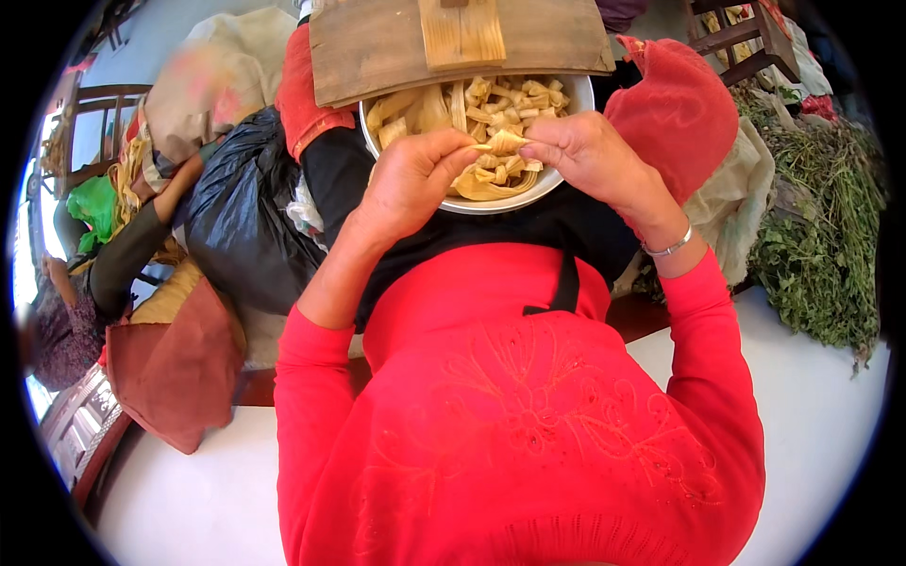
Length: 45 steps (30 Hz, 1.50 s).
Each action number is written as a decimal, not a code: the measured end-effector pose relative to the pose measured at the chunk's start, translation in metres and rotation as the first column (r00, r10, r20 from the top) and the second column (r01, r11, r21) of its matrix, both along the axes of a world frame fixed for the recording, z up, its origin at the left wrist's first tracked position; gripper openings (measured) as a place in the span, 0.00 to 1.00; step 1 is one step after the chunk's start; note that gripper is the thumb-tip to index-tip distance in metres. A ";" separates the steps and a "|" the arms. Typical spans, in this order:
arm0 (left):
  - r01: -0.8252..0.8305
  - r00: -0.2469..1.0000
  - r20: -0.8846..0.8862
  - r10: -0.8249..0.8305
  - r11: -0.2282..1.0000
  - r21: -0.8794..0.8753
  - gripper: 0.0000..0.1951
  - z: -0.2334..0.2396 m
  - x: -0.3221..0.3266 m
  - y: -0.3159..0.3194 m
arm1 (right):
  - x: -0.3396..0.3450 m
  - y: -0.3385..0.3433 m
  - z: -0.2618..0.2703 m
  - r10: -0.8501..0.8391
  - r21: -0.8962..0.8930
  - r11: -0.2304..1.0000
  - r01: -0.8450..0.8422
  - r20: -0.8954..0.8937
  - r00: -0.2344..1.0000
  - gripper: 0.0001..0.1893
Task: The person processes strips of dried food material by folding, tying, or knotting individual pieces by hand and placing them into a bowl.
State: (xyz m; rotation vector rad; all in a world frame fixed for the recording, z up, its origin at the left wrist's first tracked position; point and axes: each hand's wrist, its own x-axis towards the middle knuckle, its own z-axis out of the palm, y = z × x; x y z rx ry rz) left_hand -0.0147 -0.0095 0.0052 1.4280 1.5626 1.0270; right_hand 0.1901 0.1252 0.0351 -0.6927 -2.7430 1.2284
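Observation:
Between my hands, a folded or knotted strip of dry, husk-like plant material (507, 141) is stretched over a round metal basin (495, 206). My left hand (426, 173) pinches its thin end between thumb and forefinger. The other end is pinched in my right hand (584, 152), which has a bracelet at the wrist. Several knotted pieces of the same tan material (504, 106) lie in the basin, with flat strips (425, 110) at its left side. A wooden board (375, 42) with a paler wood block (463, 35) on it covers the far part of the basin.
A black plastic bag (244, 212) stands to the left, beside a pale cloth sack (191, 85). Another person's arm (131, 247) reaches in at the far left. Right of my knee lie a pale woven sack (736, 191) and a heap of leafy green stems (821, 226).

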 end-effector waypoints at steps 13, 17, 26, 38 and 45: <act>0.007 0.912 0.408 0.048 0.991 -0.131 0.09 -0.005 -0.029 0.051 | -0.037 0.031 -0.014 -0.401 -0.690 0.684 0.235 -0.086 0.912 0.07; -0.057 0.838 0.524 0.153 0.979 -0.195 0.08 -0.014 -0.054 0.076 | -0.054 0.045 -0.021 -0.497 -0.596 0.742 0.307 -0.183 0.848 0.06; -0.238 0.936 0.225 0.270 0.958 -0.161 0.07 -0.031 -0.067 0.108 | -0.080 0.058 -0.036 -0.461 -0.213 0.885 0.413 -0.284 0.841 0.06; -0.350 0.929 -0.116 0.351 0.936 0.029 0.08 -0.036 -0.050 0.078 | -0.062 0.030 -0.020 -0.176 0.611 0.704 0.361 -0.342 0.923 0.11; -0.072 0.817 0.536 0.212 0.960 -0.270 0.13 0.008 0.001 0.055 | -0.076 0.007 -0.023 -0.326 0.358 0.781 0.512 -0.466 0.823 0.14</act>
